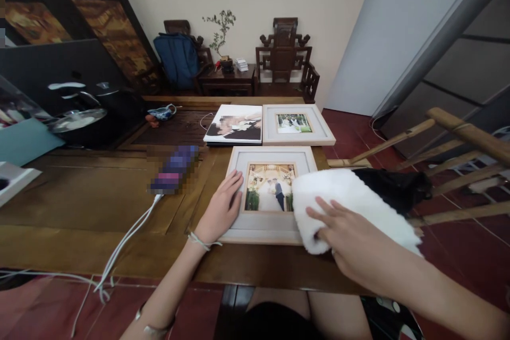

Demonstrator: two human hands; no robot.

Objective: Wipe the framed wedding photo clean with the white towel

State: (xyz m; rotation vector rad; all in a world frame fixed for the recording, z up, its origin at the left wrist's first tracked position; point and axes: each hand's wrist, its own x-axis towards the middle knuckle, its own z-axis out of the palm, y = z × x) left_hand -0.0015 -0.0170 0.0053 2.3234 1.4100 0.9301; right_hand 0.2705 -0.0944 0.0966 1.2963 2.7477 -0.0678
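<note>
A pale wood photo frame (239,156) with a wedding picture lies flat at the near edge of the wooden table (99,196). My left hand (221,207) rests open and flat on the frame's left border. My right hand (342,234) presses fingers down on a fluffy white cloth (350,196) that covers the frame's right side. The cloth's far end is black (394,186) and hangs past the table's right edge.
Behind lie a second framed photo (297,125) and an unframed print (235,123). A blurred purple object (173,170) with a white cable (127,239) sits left. Dark pots (79,111) stand far left. A bamboo rack (458,138) is at right. Carved chairs (285,58) line the wall.
</note>
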